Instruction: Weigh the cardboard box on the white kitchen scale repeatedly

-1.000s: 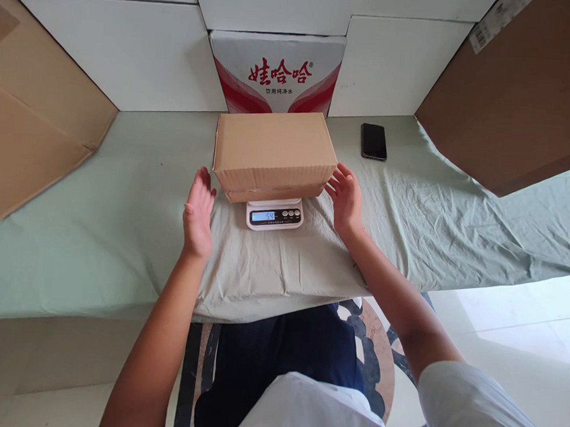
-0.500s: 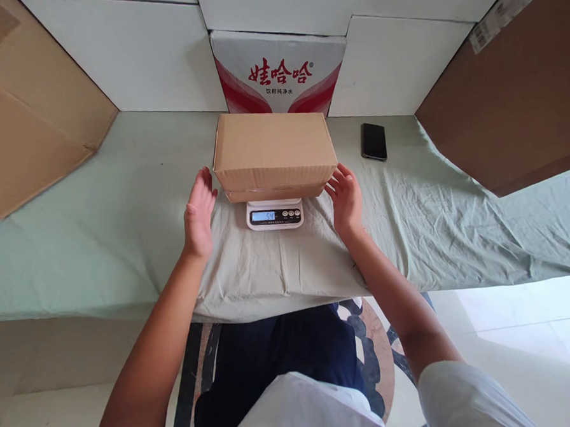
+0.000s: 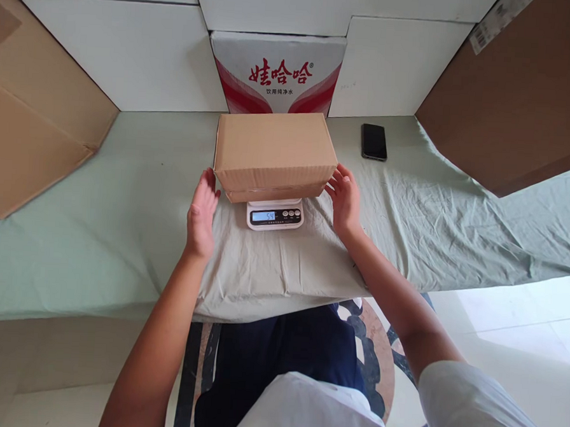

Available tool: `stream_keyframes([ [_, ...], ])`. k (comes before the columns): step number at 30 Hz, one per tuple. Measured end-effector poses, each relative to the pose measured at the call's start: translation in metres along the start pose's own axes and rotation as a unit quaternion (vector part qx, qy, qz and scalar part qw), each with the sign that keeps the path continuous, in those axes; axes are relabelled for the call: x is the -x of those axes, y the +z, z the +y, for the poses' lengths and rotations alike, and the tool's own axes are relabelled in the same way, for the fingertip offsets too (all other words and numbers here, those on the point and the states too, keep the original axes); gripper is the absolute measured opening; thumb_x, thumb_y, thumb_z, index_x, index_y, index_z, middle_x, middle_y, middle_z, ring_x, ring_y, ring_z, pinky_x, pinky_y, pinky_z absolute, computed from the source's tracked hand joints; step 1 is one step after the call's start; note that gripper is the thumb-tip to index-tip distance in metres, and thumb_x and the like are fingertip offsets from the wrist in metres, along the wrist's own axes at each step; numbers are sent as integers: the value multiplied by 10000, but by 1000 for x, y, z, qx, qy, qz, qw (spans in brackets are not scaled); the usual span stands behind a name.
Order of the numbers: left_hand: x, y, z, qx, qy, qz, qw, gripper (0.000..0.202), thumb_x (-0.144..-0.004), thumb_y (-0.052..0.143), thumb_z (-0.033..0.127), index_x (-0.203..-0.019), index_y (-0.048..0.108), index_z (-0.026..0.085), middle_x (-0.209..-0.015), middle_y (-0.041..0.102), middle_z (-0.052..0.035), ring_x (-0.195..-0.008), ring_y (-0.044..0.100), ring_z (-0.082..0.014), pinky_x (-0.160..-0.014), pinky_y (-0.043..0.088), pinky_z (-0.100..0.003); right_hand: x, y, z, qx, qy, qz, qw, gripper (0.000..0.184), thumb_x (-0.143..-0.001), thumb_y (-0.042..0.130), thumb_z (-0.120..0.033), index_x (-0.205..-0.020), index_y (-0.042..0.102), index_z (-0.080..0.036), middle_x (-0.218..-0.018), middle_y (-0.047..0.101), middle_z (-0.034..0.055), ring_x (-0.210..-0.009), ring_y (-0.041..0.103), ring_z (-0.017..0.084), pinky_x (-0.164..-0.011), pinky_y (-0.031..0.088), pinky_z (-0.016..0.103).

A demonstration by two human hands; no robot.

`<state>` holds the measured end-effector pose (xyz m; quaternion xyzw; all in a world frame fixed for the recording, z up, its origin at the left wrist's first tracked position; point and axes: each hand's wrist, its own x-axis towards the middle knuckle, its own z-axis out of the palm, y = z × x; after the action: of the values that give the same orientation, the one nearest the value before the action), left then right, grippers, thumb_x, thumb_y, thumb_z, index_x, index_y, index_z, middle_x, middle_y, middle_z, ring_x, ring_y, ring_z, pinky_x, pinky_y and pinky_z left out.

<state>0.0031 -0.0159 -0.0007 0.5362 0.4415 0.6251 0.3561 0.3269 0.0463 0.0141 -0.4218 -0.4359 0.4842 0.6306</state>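
Observation:
A closed brown cardboard box (image 3: 276,143) rests on a small white digital scale (image 3: 275,227), whose platform it mostly hides. The scale's lit display faces me and seems to read 54, with small buttons beside it. My left hand (image 3: 201,212) is at the box's left front corner, fingers stretched out and palm turned inward. At the opposite side, my right hand (image 3: 345,201) has its fingers extended by the right front corner, some of them partly behind the box edge. Whether either hand touches the cardboard I cannot tell.
A black phone (image 3: 374,142) lies on the green cloth (image 3: 143,187) to the right. Behind the box stands a white and red carton (image 3: 279,54) against white panels. Large cardboard boxes flank the surface at left (image 3: 37,111) and right (image 3: 520,105).
My left hand has shifted slightly right, closer to the box. The right hand has barely moved, and the box and scale stay where they were.

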Motion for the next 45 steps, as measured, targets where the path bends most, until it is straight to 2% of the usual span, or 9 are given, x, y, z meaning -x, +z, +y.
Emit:
stream_keyframes([
  [6, 0, 0, 0, 0, 0, -13, 1000, 1063, -933, 450, 1051, -1777, 536, 412, -1930, 385, -30, -1844, 216, -362, -1509, 228, -531, 1, -1, 2, 20, -4, -10, 1000, 636, -962, 634, -847, -1418, 670, -405, -1621, 736, 42, -1511, 700, 298, -1352, 522, 592],
  [14, 1, 3, -1, 10, 1, -8, 1000, 1098, -924, 482, 1050, -1768, 560, 352, -1916, 413, -74, -1836, 241, -382, -1506, 247, -539, 3, 3, -2, 12, -4, -9, 1000, 646, -948, 667, -846, -1405, 679, -390, -1628, 736, 46, -1535, 687, 300, -1386, 492, 605],
  [20, 1, 6, 0, 2, -12, -23, 1000, 1167, -885, 491, 1082, -1782, 533, 336, -1927, 384, -104, -1832, 229, -418, -1504, 231, -593, 5, 6, -3, 10, -27, -49, 998, 791, -894, 712, -884, -1535, 620, -430, -1810, 585, -4, -1756, 482, 303, -1504, 345, 618],
  [26, 2, 5, -6, 8, -17, -34, 999, 1125, -896, 541, 1055, -1760, 571, 335, -1915, 405, -110, -1822, 269, -403, -1501, 242, -580, 14, 12, -8, 42, -50, -122, 990, 715, -975, 645, -855, -1563, 631, -448, -1849, 534, -53, -1830, 343, 274, -1568, 201, 560],
  [30, 5, 2, -12, 22, -20, -34, 999, 1111, -891, 572, 1045, -1746, 588, 336, -1907, 417, -131, -1818, 276, -413, -1499, 225, -585, 19, 15, -10, 58, -54, -141, 987, 756, -987, 633, -856, -1606, 597, -424, -1880, 486, -37, -1823, 342, 292, -1562, 231, 545],
  [34, 6, 3, -7, 34, -31, -17, 999, 1103, -871, 590, 1050, -1718, 617, 344, -1905, 418, -143, -1812, 281, -436, -1494, 206, -615, 22, 18, -16, 66, -60, -145, 985, 863, -913, 700, -902, -1627, 560, -439, -1885, 472, -22, -1798, 368, 314, -1550, 271, 553],
  [39, -4, 3, 12, 55, -24, -26, 998, 1057, -846, 616, 1054, -1637, 695, 358, -1835, 538, -134, -1784, 364, -444, -1458, 326, -621, 25, 19, -34, 63, -71, -155, 983, 896, -895, 777, -847, -1655, 494, -467, -1846, 499, 9, -1745, 434, 368, -1506, 344, 648],
  [42, -18, 3, 23, 80, -18, -34, 996, 943, -849, 652, 1025, -1535, 778, 390, -1764, 628, -94, -1736, 461, -440, -1419, 416, -612, 15, 15, -42, 80, -96, -157, 980, 918, -900, 777, -835, -1683, 452, -482, -1827, 493, 20, -1711, 469, 392, -1458, 413, 673],
  [45, -41, 7, 29, 104, -3, -40, 994, 840, -844, 671, 1018, -1410, 840, 420, -1684, 701, -50, -1704, 516, -406, -1402, 456, -538, -14, 10, -41, 145, -147, -176, 962, 1008, -890, 725, -885, -1747, 331, -531, -1884, 369, 1, -1742, 400, 405, -1447, 418, 697],
])
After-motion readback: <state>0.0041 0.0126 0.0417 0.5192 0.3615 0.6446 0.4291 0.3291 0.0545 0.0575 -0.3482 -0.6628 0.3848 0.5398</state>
